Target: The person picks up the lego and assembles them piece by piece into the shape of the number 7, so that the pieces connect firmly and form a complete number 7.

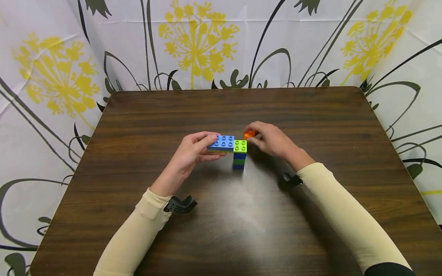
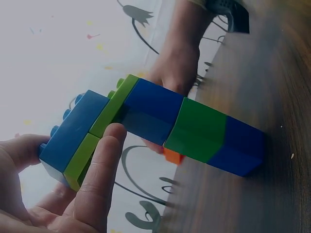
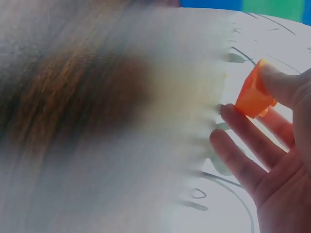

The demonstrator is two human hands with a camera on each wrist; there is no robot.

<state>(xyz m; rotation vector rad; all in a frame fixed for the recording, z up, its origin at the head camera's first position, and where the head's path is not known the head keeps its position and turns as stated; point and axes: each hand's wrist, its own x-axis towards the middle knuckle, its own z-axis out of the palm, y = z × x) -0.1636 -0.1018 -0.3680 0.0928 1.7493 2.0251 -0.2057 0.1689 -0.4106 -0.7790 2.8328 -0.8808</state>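
Note:
A block structure stands at the middle of the table: a column of dark blue and green blocks (image 2: 197, 128), topped by lime green blocks (image 1: 240, 146) that reach out to the left. On that overhang sits a light blue toy block (image 1: 222, 142). My left hand (image 1: 193, 153) grips the blue block and the lime layer under it, thumb on top and fingers below. Just behind the column's right side, my right hand (image 1: 274, 141) pinches a small orange block (image 3: 255, 92) between thumb and fingers. In the head view its fingers partly hide the orange block.
The dark wooden table (image 1: 138, 111) surrounds the structure. A white curtain (image 1: 131, 34) with yellow flowers and dark stems hangs behind the table and at its sides. A black wrist strap (image 1: 180, 205) sticks out below the left wrist.

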